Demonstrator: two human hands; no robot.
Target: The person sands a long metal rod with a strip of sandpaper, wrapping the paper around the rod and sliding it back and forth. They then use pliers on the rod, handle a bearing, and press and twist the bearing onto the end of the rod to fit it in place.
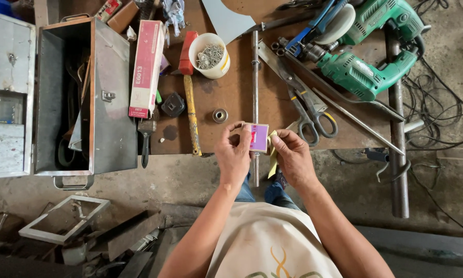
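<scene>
My left hand (233, 153) and my right hand (292, 154) together hold a small flat purple-and-pink packet (259, 137) over the front edge of a brown workbench (231, 95). The left fingers pinch the packet's left side. From under the right hand's fingers, at the packet's right side, a yellowish strip of paper (272, 159) hangs down. A long thin metal rod (255, 77) lies on the bench directly behind the packet.
On the bench: large scissors (309, 110), a green power drill (363, 74), a white cup of nails (210, 55), a hammer with a yellow handle (191, 103), a pink box (147, 67), a small metal ring (220, 115). An open metal toolbox (82, 98) stands left. Scrap metal litters the floor.
</scene>
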